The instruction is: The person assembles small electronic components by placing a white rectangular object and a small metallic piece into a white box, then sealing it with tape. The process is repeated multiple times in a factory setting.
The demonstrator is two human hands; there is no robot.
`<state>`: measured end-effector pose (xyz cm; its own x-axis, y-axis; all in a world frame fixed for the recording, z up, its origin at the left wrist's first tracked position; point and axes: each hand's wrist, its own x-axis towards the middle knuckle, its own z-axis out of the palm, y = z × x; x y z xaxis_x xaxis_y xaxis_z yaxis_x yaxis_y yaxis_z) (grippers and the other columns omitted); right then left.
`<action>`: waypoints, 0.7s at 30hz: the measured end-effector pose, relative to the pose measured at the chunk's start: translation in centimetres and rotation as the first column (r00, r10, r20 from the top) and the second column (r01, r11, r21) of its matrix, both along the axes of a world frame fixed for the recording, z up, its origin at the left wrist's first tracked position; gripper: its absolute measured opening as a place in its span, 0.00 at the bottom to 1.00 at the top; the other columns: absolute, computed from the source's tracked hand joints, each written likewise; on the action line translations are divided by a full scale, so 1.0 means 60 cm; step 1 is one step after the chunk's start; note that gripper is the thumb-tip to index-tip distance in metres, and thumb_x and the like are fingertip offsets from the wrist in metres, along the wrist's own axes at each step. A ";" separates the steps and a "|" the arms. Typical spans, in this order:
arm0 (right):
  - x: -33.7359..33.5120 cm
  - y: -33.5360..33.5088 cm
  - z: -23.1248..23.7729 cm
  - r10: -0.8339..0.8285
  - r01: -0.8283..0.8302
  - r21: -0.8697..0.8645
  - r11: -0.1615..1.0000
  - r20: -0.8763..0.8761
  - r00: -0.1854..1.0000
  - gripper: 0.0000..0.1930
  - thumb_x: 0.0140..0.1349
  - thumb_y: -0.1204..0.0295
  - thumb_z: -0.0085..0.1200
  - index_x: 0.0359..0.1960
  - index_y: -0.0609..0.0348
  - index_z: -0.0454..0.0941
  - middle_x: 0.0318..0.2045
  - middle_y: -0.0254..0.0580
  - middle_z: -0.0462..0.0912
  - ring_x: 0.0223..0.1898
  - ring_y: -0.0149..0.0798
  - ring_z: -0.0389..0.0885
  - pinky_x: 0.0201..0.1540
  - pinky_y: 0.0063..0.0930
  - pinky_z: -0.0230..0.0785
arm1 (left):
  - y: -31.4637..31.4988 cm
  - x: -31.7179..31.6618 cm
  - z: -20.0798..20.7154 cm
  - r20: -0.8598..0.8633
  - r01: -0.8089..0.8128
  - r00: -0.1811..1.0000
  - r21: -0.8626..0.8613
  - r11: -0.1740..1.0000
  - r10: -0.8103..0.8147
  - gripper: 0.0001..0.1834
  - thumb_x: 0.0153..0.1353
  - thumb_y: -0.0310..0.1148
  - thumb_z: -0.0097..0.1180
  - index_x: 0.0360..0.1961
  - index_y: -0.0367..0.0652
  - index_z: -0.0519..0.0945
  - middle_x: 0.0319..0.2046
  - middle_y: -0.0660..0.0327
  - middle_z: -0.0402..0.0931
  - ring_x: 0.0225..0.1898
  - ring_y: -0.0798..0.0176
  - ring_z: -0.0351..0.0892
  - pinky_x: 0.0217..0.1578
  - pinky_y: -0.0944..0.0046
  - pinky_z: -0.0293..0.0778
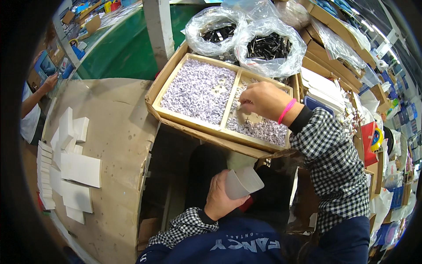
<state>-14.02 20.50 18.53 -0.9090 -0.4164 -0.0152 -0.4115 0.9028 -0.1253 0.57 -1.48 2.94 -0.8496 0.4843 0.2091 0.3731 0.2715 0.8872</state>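
Two compartments divide a shallow wooden tray (234, 92), each strewn with small pale lilac pieces (198, 90). Over the right compartment, my right hand (265, 100) bends its fingers down among the pieces; whatever they pinch is too small to make out. A patch of bare tray bottom shows beside those fingers. Closer to my body and below the tray, my left hand (222, 196) wraps round a pale grey, translucent plastic box (244, 182), tilted, its inside not clearly visible.
Two clear plastic bags of black parts (269, 46) stand behind the tray. White boxes (81, 169) lie on the brown tabletop (118, 141) at left. Stacked white pieces (323, 90) and cartons crowd the right. A metal post (158, 31) rises behind; another person's hand (50, 82) shows far left.
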 end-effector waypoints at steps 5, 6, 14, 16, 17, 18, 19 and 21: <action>0.100 0.007 0.060 0.065 -0.076 -0.209 0.975 -0.059 0.996 0.05 0.55 0.71 0.59 0.30 0.58 0.81 0.25 0.46 0.81 0.26 0.45 0.81 0.30 0.31 0.74 | -0.004 -0.006 0.012 -0.060 -0.037 0.997 -0.004 0.999 0.037 0.43 0.39 0.38 0.72 0.55 0.39 0.64 0.48 0.50 0.69 0.51 0.46 0.67 0.53 0.52 0.64; 0.129 0.000 0.061 0.059 -0.064 -0.198 0.978 -0.029 0.998 0.05 0.56 0.70 0.59 0.31 0.57 0.81 0.25 0.43 0.82 0.25 0.43 0.81 0.29 0.30 0.74 | -0.003 -0.007 0.016 -0.071 -0.039 0.997 -0.023 0.999 0.037 0.42 0.39 0.37 0.72 0.55 0.39 0.64 0.48 0.51 0.68 0.50 0.46 0.67 0.53 0.52 0.64; 0.292 -0.036 0.013 0.122 -0.122 -0.007 0.992 -0.052 0.991 0.04 0.50 0.72 0.54 0.29 0.52 0.75 0.25 0.34 0.79 0.30 0.36 0.81 0.28 0.28 0.73 | 0.035 0.022 0.047 -0.091 0.035 0.995 0.029 0.999 -0.032 0.42 0.37 0.35 0.73 0.54 0.40 0.64 0.47 0.52 0.69 0.50 0.48 0.68 0.51 0.53 0.66; 0.318 -0.027 0.009 0.064 -0.064 0.014 0.998 -0.034 0.997 0.05 0.51 0.72 0.54 0.31 0.52 0.75 0.27 0.34 0.79 0.30 0.36 0.81 0.29 0.28 0.73 | 0.047 0.031 0.052 -0.073 0.095 0.993 0.034 0.995 -0.093 0.43 0.36 0.34 0.74 0.54 0.40 0.63 0.47 0.53 0.70 0.49 0.48 0.68 0.51 0.54 0.66; 0.329 -0.019 0.008 0.052 -0.052 0.013 0.999 -0.008 0.999 0.06 0.51 0.72 0.54 0.32 0.52 0.76 0.27 0.34 0.79 0.30 0.36 0.81 0.29 0.28 0.74 | 0.054 0.034 0.053 -0.068 0.101 0.993 0.030 0.994 -0.099 0.43 0.36 0.34 0.74 0.54 0.40 0.63 0.46 0.53 0.70 0.49 0.48 0.68 0.51 0.54 0.66; 0.339 -0.010 0.008 0.046 -0.046 -0.015 0.999 0.002 0.999 0.06 0.51 0.72 0.54 0.32 0.52 0.76 0.27 0.34 0.79 0.31 0.37 0.81 0.29 0.28 0.74 | 0.059 0.039 0.055 -0.062 0.104 0.993 0.025 0.994 -0.102 0.44 0.36 0.34 0.74 0.55 0.40 0.63 0.46 0.53 0.70 0.49 0.48 0.68 0.51 0.54 0.66; 0.346 0.000 0.009 0.023 -0.024 -0.058 0.998 -0.031 0.999 0.07 0.51 0.72 0.54 0.33 0.52 0.76 0.27 0.34 0.79 0.31 0.37 0.81 0.29 0.29 0.74 | 0.063 0.043 0.056 -0.066 0.102 0.993 0.021 0.995 -0.100 0.44 0.36 0.34 0.74 0.55 0.40 0.63 0.46 0.53 0.70 0.49 0.49 0.68 0.51 0.54 0.66; 0.354 0.028 0.014 -0.019 0.000 -0.186 0.983 -0.103 0.995 0.08 0.52 0.72 0.54 0.34 0.52 0.77 0.27 0.35 0.79 0.31 0.38 0.81 0.30 0.29 0.74 | 0.071 0.048 0.056 -0.052 0.130 0.990 0.044 0.991 -0.128 0.44 0.35 0.35 0.74 0.55 0.41 0.63 0.46 0.53 0.70 0.49 0.49 0.68 0.51 0.54 0.66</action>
<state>7.22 22.17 19.39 -0.9056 -0.3944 0.1558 -0.4224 0.8719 -0.2478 3.43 2.77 6.30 -0.7688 0.5777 0.2742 0.4458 0.1767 0.8775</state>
